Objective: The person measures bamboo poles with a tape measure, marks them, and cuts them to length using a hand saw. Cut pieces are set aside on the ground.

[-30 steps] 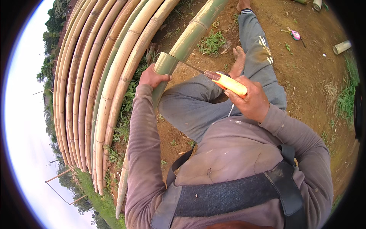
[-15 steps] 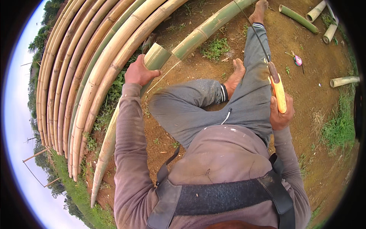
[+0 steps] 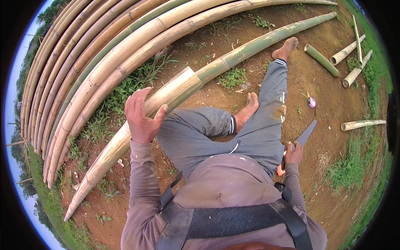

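Observation:
My left hand [image 3: 143,116] is over a pale, scraped bamboo pole [image 3: 109,146], with the fingers on its far side and the thumb on its near side. This pole slants from the lower left up to the middle. Its upper end lies against a green bamboo pole [image 3: 254,46] that runs on to the upper right; whether the two are joined cannot be made out. Beside my right hip, my right hand [image 3: 293,153] grips a handsaw [image 3: 307,131] with an orange handle, its blade pointing up and right. The hand and hip hide part of the handle.
Several long bamboo poles [image 3: 104,81] lie side by side at the left. Short bamboo pieces [image 3: 323,61] rest on the dirt at the upper right, with another piece [image 3: 362,124] below. A small pink-and-white object [image 3: 311,102] lies right of my outstretched leg.
My right hand has lowered the saw toward my hip, turning its flat blade into view. The pale pole's end, earlier tilted up from the green pole, now lies in line with it.

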`<state>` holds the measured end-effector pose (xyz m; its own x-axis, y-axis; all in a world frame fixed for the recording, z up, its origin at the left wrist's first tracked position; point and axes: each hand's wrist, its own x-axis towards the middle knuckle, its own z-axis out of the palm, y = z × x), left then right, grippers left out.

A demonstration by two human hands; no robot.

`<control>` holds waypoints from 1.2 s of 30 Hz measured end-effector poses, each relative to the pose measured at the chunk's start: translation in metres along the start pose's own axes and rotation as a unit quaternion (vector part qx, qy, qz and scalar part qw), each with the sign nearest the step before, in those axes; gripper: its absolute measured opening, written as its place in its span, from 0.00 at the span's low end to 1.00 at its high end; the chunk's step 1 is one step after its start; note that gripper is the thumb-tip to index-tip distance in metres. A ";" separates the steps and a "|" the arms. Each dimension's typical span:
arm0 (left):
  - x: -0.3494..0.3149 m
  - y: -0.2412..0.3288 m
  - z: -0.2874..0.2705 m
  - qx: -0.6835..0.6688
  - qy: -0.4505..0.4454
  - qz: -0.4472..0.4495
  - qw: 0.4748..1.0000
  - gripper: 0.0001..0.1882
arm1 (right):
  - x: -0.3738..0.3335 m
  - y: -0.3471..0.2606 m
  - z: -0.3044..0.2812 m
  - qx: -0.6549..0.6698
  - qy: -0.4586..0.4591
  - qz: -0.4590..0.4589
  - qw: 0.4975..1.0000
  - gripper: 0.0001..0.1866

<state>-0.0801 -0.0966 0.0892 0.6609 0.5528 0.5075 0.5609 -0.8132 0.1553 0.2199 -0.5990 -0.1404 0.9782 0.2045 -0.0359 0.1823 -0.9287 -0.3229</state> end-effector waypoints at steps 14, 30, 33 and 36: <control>-0.318 -0.177 -0.094 0.191 0.275 -0.725 0.602 0.55 | -0.042 -0.342 0.031 0.490 -0.351 -0.199 0.773 0.22; -0.106 0.126 -0.002 -0.687 -0.197 -0.332 0.615 0.41 | -0.025 -0.346 0.005 0.729 -0.556 0.033 0.398 0.63; -0.098 0.118 -0.040 -0.536 -0.178 -0.245 0.789 0.41 | 0.046 -0.344 0.060 0.782 -0.400 0.168 0.448 0.63; -0.110 0.033 -0.071 -0.237 -0.137 -0.186 0.944 0.49 | 0.122 -0.302 0.064 0.766 -0.323 0.167 0.530 0.61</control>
<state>-0.1696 -0.1966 0.0985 0.6029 0.7897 0.1140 0.5372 -0.5074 0.6738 0.2783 -0.2743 -0.1076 0.6028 0.6303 -0.4892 -0.7686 0.2943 -0.5680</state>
